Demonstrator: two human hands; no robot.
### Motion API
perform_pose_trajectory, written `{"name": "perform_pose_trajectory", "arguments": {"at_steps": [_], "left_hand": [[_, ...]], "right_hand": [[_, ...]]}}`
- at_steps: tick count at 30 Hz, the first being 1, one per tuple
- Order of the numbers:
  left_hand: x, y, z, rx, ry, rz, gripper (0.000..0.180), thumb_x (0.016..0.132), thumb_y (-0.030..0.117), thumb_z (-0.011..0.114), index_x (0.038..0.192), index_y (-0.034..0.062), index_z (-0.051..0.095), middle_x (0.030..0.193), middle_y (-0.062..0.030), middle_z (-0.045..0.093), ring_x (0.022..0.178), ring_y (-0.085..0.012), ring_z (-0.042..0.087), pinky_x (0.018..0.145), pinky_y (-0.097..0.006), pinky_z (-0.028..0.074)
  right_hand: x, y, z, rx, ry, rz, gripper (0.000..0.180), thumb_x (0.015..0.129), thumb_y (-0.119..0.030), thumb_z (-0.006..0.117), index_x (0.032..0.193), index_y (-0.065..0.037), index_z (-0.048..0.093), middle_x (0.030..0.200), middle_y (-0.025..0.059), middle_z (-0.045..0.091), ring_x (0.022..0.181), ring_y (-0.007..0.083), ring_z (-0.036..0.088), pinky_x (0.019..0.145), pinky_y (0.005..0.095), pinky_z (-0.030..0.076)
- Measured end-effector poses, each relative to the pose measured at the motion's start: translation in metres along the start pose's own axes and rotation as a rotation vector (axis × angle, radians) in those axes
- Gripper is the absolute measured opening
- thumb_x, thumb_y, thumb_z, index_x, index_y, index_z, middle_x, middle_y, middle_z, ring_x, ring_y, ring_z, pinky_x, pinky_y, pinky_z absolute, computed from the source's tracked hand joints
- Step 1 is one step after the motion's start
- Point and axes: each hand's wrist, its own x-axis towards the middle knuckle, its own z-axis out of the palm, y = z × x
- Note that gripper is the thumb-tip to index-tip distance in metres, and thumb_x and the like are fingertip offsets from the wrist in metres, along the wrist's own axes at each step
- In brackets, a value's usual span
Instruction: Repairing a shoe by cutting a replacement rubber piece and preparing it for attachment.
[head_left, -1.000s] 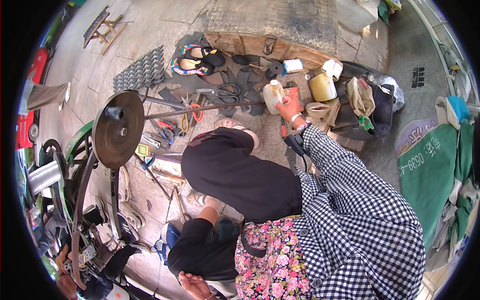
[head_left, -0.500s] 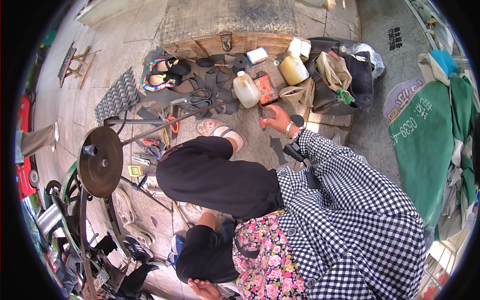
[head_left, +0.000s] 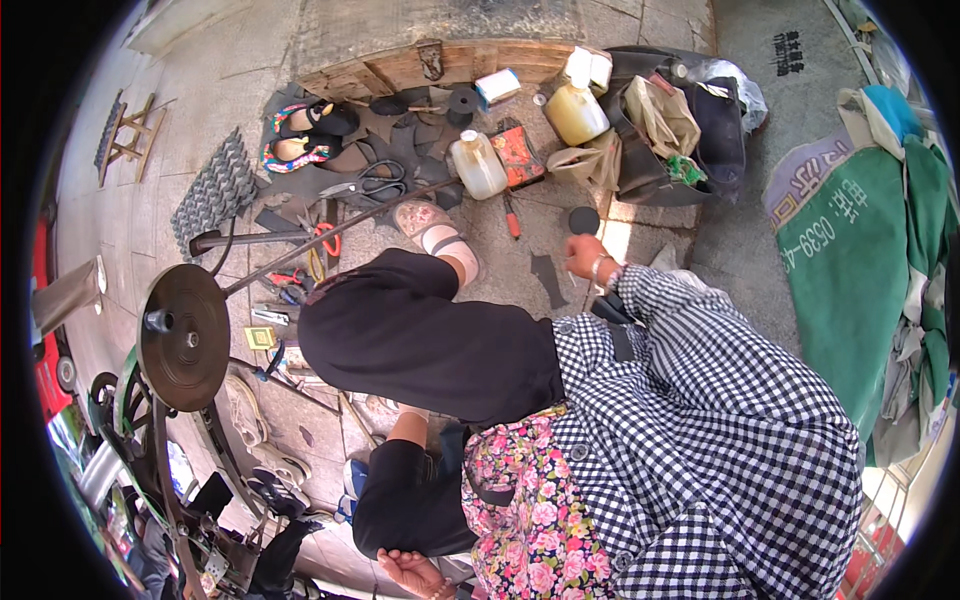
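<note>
My right hand (head_left: pixel 585 257), in a checked sleeve with a bangle at the wrist, hangs over the paving with its fingers bent together; what they hold, if anything, is too small to make out. Close beside it are a black round disc (head_left: pixel 583 221) and a dark scrap of sheet material (head_left: pixel 547 280). A small red-handled tool (head_left: pixel 513 222) lies on the ground, apart from the hand. Beyond it stand a white plastic jug (head_left: pixel 480 166) and a red-patterned box (head_left: pixel 518 156). My left hand (head_left: pixel 413 574) rests by my knee, palm up, fingers loosely apart, holding nothing.
Large scissors (head_left: pixel 372 184) lie on dark scraps near a pair of colourful shoes (head_left: pixel 305 135). A yellowish jug (head_left: pixel 577 114) stands beside a black bag (head_left: pixel 650 185). At left is a hand-cranked machine with a round wheel (head_left: pixel 183 338). A wooden box (head_left: pixel 395 72) borders the far side.
My right hand has drawn back from the red-handled tool, which stays on the ground, and its fingers are now bent. My left hand remains by the knee. The whole view has shifted slightly.
</note>
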Motion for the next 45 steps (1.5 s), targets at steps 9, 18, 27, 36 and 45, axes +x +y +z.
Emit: {"name": "perform_pose_trajectory", "arguments": {"at_steps": [9, 18, 27, 36, 45], "left_hand": [[0.023, -0.01, -0.006, -0.002, 0.071, 0.011, 0.016, 0.085, 0.013, 0.052, 0.095, 0.0007, 0.055, 0.069, -0.0125, 0.062, 0.051, -0.0241, 0.061, 0.044, -0.036, 0.053], [0.008, 0.032, 0.102, 0.346, -0.267, -0.11, 0.02, 0.084, 0.009, 0.056, 0.102, 0.0002, 0.055, 0.081, -0.0114, 0.061, 0.069, -0.0204, 0.063, 0.064, -0.03, 0.053], [-0.013, -0.004, 0.299, 1.042, -1.1, 1.012, 0.071, 0.068, 0.016, 0.071, 0.128, 0.0006, 0.035, 0.124, -0.0201, 0.04, 0.113, -0.0304, 0.044, 0.091, -0.04, 0.039], [-0.015, -0.041, 0.311, 0.982, -0.866, 1.096, 0.08, 0.056, 0.019, 0.076, 0.122, -0.0041, 0.035, 0.112, -0.0216, 0.046, 0.101, -0.0377, 0.048, 0.086, -0.04, 0.041], [-0.004, -0.052, 0.302, 0.855, -0.99, 0.833, 0.068, 0.054, 0.017, 0.073, 0.112, 0.0013, 0.042, 0.108, -0.0161, 0.049, 0.097, -0.0352, 0.052, 0.08, -0.038, 0.044]], "right_hand": [[0.05, 0.088, 0.026, 0.181, 0.314, 0.216, 0.091, 0.052, -0.023, 0.079, 0.127, 0.0, 0.034, 0.122, 0.0268, 0.037, 0.112, 0.0389, 0.039, 0.096, 0.0399, 0.035], [0.041, 0.014, -0.042, 0.24, 0.348, -0.132, 0.059, 0.046, -0.012, 0.067, 0.1, -0.002, 0.048, 0.09, 0.0135, 0.052, 0.088, 0.0296, 0.052, 0.079, 0.0328, 0.042], [-0.13, -0.205, -0.216, 0.374, 0.295, -1.043, 0.051, 0.056, -0.025, 0.064, 0.097, 0.001, 0.048, 0.089, 0.0163, 0.051, 0.082, 0.0301, 0.052, 0.078, 0.0354, 0.041], [-0.172, -0.263, -0.193, 0.362, 0.154, -1.228, 0.059, 0.064, -0.038, 0.066, 0.103, 0.004, 0.049, 0.087, 0.0167, 0.049, 0.079, 0.0315, 0.052, 0.071, 0.0361, 0.043], [-0.176, -0.275, -0.214, 0.015, 0.153, -1.42, 0.061, 0.056, -0.038, 0.074, 0.102, -0.002, 0.055, 0.081, 0.0126, 0.05, 0.066, 0.0302, 0.055, 0.054, 0.0339, 0.046]]}}
